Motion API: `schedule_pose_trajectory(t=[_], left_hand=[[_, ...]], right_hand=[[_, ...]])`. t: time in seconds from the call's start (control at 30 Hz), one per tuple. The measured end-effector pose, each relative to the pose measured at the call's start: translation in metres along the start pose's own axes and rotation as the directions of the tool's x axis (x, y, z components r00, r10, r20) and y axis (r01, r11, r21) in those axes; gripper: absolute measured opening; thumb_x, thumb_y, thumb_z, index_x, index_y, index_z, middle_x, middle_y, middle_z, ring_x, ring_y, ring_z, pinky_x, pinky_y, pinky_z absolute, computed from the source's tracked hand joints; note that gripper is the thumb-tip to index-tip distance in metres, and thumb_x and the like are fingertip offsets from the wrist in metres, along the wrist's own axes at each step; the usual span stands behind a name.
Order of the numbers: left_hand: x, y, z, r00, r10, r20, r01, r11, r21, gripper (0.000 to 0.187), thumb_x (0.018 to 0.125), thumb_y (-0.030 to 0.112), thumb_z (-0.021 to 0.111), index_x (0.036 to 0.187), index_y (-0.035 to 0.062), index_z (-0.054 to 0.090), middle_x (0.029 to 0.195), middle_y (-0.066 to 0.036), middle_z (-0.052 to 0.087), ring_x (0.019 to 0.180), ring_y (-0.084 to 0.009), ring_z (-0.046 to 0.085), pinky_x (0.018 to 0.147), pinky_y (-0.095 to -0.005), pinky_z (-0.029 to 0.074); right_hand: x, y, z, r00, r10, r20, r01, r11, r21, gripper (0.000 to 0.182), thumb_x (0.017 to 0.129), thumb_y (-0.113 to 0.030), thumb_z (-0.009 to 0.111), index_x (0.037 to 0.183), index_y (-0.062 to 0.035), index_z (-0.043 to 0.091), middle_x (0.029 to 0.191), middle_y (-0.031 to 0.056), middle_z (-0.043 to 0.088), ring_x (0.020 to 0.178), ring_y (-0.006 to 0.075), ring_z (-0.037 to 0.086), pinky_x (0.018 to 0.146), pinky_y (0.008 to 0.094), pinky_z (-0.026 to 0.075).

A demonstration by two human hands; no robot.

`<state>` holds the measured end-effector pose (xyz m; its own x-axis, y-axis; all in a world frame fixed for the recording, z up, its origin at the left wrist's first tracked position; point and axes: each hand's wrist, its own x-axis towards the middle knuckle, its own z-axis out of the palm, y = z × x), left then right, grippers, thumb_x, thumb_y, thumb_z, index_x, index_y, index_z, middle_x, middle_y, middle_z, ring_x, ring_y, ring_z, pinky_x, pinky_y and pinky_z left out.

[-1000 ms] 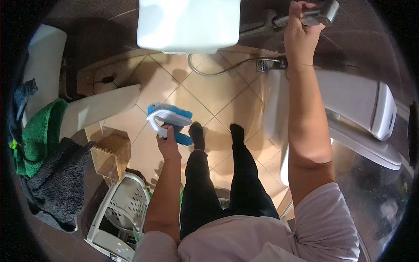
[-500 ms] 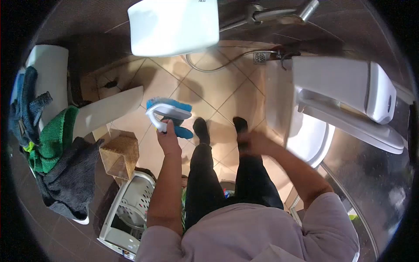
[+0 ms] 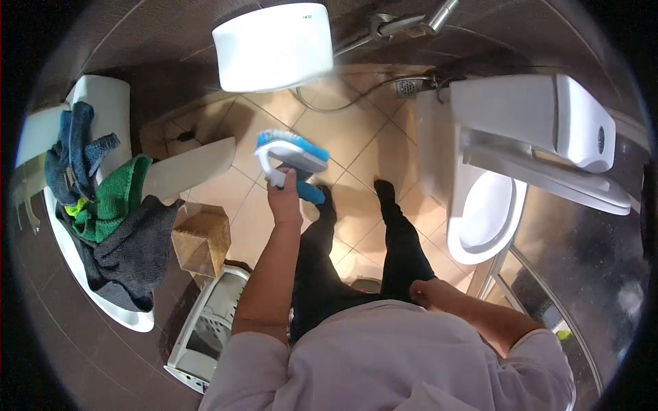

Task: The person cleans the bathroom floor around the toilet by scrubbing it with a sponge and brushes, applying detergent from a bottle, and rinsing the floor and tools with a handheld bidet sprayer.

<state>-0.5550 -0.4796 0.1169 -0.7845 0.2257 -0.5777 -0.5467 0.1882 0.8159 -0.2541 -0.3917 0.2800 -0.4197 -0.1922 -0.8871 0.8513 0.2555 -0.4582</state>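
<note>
across the pale tiled floor (image 3: 360,147), a white toilet (image 3: 456,226) stands to the right with its lid (image 3: 562,181) raised. to the left hang a dark grey towel (image 3: 130,253) and a smaller green towel (image 3: 113,198), with a tan box (image 3: 219,236) near them. the white-backed brush (image 3: 301,157) with blue bristles is held ahead of the left leg (image 3: 317,253). the left hand (image 3: 283,196) is closed round its white handle (image 3: 265,164); well apart from it, the right hand (image 3: 426,292) is curled by the right thigh, whether gripping anything i cannot tell. the step in hand looks like carrying rather than scrubbing; the next move calls for a firm hold and bristles kept off the leg.
</note>
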Motion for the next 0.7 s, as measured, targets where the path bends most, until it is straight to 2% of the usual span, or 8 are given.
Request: schedule_pose_trajectory(t=[0.23, 0.27, 0.33, 0.4, 0.47, 0.53, 0.57, 0.7], left_hand=[[0.027, -0.024, 0.032, 0.983, 0.028, 0.179, -0.049, 0.992, 0.113, 0.018, 0.080, 0.015, 0.058, 0.092, 0.0047, 0.051, 0.086, -0.002, 0.053, 0.075, -0.0117, 0.051, 0.064, -0.0257, 0.043], [0.027, -0.024, 0.031, 0.983, 0.030, 0.181, -0.052, 0.992, 0.117, 0.018, 0.080, 0.015, 0.058, 0.092, 0.0047, 0.051, 0.086, -0.002, 0.053, 0.075, -0.0117, 0.051, 0.064, -0.0257, 0.043], [0.027, -0.021, 0.042, 0.976, 0.010, 0.218, -0.033, 0.994, 0.102, 0.017, 0.078, 0.013, 0.060, 0.091, 0.0055, 0.052, 0.086, -0.002, 0.054, 0.076, -0.0112, 0.051, 0.067, -0.0253, 0.042], [0.025, -0.015, 0.049, 0.963, 0.028, 0.267, -0.062, 0.991, 0.121, 0.017, 0.077, 0.011, 0.062, 0.090, 0.0063, 0.052, 0.086, -0.002, 0.054, 0.077, -0.0105, 0.050, 0.067, -0.0246, 0.041], [0.026, -0.014, 0.055, 0.964, -0.014, 0.267, -0.024, 0.990, 0.137, 0.016, 0.077, 0.012, 0.061, 0.089, 0.0065, 0.053, 0.085, -0.002, 0.054, 0.077, -0.0100, 0.050, 0.067, -0.0242, 0.041], [0.029, -0.014, 0.062, 0.971, -0.004, 0.238, -0.030, 0.990, 0.140, 0.013, 0.076, 0.012, 0.060, 0.085, 0.0049, 0.055, 0.081, -0.001, 0.054, 0.075, -0.0094, 0.049, 0.066, -0.0248, 0.040], [0.032, -0.017, 0.065, 0.973, 0.027, 0.230, -0.066, 0.984, 0.166, 0.014, 0.076, 0.012, 0.061, 0.086, 0.0044, 0.055, 0.081, -0.001, 0.055, 0.075, -0.0094, 0.050, 0.066, -0.0249, 0.040], [0.023, -0.019, 0.078, 0.960, 0.005, 0.281, -0.053, 0.985, 0.165, 0.017, 0.075, 0.012, 0.062, 0.088, 0.0023, 0.055, 0.082, -0.002, 0.056, 0.074, -0.0090, 0.050, 0.066, -0.0252, 0.041]], right_hand=[[0.087, -0.004, 0.008, 0.970, -0.221, 0.098, 0.241, 0.921, -0.308, 0.024, 0.080, -0.024, 0.049, 0.096, -0.0074, 0.055, 0.081, 0.0160, 0.060, 0.079, 0.0322, 0.058, 0.068, 0.0407, 0.045], [0.107, -0.015, 0.013, 0.993, -0.112, -0.019, 0.103, 0.959, -0.266, 0.027, 0.079, -0.025, 0.051, 0.099, -0.0082, 0.055, 0.088, 0.0154, 0.060, 0.084, 0.0318, 0.057, 0.073, 0.0401, 0.045], [0.152, -0.024, 0.018, 0.822, -0.467, -0.326, 0.429, 0.884, -0.186, 0.041, 0.077, -0.030, 0.056, 0.112, -0.0103, 0.050, 0.109, 0.0127, 0.053, 0.098, 0.0300, 0.051, 0.084, 0.0382, 0.042], [0.174, -0.066, 0.010, 0.761, -0.566, -0.318, 0.563, 0.819, -0.110, 0.050, 0.078, -0.034, 0.056, 0.121, -0.0129, 0.041, 0.114, 0.0117, 0.049, 0.100, 0.0318, 0.050, 0.084, 0.0395, 0.042], [0.203, -0.082, 0.022, 0.659, -0.654, -0.372, 0.658, 0.741, -0.136, 0.041, 0.078, -0.030, 0.054, 0.113, -0.0104, 0.048, 0.106, 0.0146, 0.052, 0.100, 0.0339, 0.050, 0.080, 0.0420, 0.044], [0.219, -0.087, 0.030, 0.746, -0.663, -0.066, 0.581, 0.696, -0.422, 0.027, 0.077, -0.026, 0.052, 0.096, -0.0080, 0.057, 0.097, 0.0133, 0.054, 0.094, 0.0327, 0.052, 0.074, 0.0434, 0.045], [0.223, -0.077, 0.043, 0.627, -0.748, -0.218, 0.648, 0.656, -0.386, 0.019, 0.076, -0.022, 0.050, 0.082, -0.0059, 0.058, 0.087, 0.0141, 0.055, 0.086, 0.0306, 0.054, 0.070, 0.0438, 0.045], [0.214, -0.058, 0.070, 0.690, -0.684, -0.239, 0.644, 0.730, -0.231, 0.017, 0.078, -0.020, 0.048, 0.082, -0.0061, 0.055, 0.081, 0.0153, 0.055, 0.082, 0.0303, 0.055, 0.068, 0.0425, 0.045]])
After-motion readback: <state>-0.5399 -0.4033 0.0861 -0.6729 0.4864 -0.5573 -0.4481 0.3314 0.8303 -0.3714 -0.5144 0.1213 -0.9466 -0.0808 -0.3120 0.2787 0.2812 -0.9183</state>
